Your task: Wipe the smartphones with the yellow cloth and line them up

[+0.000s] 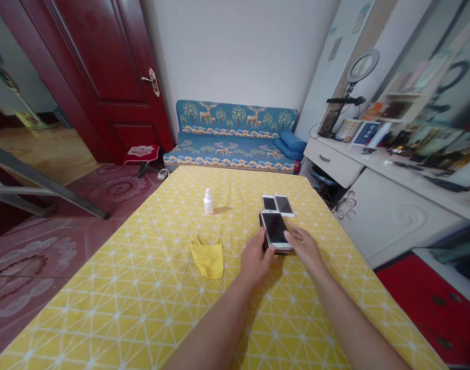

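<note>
Desk (142,308) with yellow triangle-pattern cover fills the near and middle view. Far end: blue deer-print sofa (230,136) against the wall, red door (104,77) far left, white dresser (373,205) with ring light (362,67) and clutter along the right. On the desk, yellow cloth (208,258) lies crumpled left of the hands, near centre. Small white bottle (208,201) stands upright farther back, well apart from the cloth. Two phones (278,203) lie flat side by side, screens up, just beyond the hands. Nearer, a white-edged phone (277,229), dark screen up, sits on top of a dark phone (262,226) whose edge shows at its left side. Both forearms come in from the near edge. Left hand (256,257) at the near left corner of the stacked phones, grip narrow, fingers curled on the left edge. Right hand (304,245) at the near right side, fingertips (290,234) touching the white phone's right edge, grip loosely closed round it. The phone rests low over the desk, right of centre.
</note>
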Action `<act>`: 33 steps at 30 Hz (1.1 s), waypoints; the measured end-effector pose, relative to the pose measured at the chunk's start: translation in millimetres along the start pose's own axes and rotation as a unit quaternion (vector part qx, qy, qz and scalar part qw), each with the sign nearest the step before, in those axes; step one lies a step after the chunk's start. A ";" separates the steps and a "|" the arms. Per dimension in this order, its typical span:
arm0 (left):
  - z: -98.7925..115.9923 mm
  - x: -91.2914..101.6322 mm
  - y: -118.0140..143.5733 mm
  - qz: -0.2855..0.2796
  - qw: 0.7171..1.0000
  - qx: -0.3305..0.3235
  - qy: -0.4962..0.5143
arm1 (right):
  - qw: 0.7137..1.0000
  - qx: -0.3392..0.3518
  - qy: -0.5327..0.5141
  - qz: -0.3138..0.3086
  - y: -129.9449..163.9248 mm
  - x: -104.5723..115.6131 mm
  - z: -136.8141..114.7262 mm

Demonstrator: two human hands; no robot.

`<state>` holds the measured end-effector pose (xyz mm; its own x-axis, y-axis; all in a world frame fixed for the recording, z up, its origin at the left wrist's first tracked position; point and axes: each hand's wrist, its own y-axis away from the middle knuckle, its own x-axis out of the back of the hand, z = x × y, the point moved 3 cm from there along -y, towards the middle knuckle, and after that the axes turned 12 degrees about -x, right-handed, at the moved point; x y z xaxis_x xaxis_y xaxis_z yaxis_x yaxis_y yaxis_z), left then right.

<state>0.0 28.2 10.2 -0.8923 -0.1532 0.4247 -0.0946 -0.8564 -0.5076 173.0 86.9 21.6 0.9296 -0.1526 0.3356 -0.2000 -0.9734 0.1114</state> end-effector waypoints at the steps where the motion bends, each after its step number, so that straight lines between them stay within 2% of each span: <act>1: 0.2 -0.4 0.0 -0.002 1.000 -0.001 -0.001 | 1.000 -0.001 -0.006 -0.002 0.5 -3.1 1.1; 7: 0.8 -0.6 -1.6 -0.011 1.000 0.000 -0.009 | 0.998 0.036 -0.047 -0.030 12.4 -20.8 5.3; 11: 1.3 0.3 -2.8 -0.021 1.000 0.002 -0.019 | 0.997 0.046 -0.058 -0.012 19.2 -24.9 6.8; 18: 1.7 1.5 -3.9 -0.020 0.999 0.019 -0.026 | 0.998 0.047 0.019 0.043 21.2 -32.4 11.0; 22: 3.3 2.2 -4.8 -0.019 0.999 0.018 -0.024 | 0.993 0.072 0.067 0.058 22.8 -28.3 7.2; 26: 4.7 3.7 -4.4 -0.014 0.999 0.022 -0.023 | 0.983 0.073 0.136 0.102 -7.5 -9.5 -5.9; 29: 3.7 3.7 -3.6 -0.010 0.999 0.033 -0.015 | 0.972 0.031 0.179 0.147 -49.7 2.5 -17.1; 33: 1.5 2.5 -3.4 -0.002 1.000 0.026 -0.001 | 0.956 -0.041 0.241 0.164 -93.7 1.1 -28.7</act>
<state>-1.3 30.0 14.2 -0.8913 -0.1498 0.4280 -0.0754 -0.8818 -0.4656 183.8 182.9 38.3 0.5654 -0.3315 0.7553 -0.4986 -0.8668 -0.0072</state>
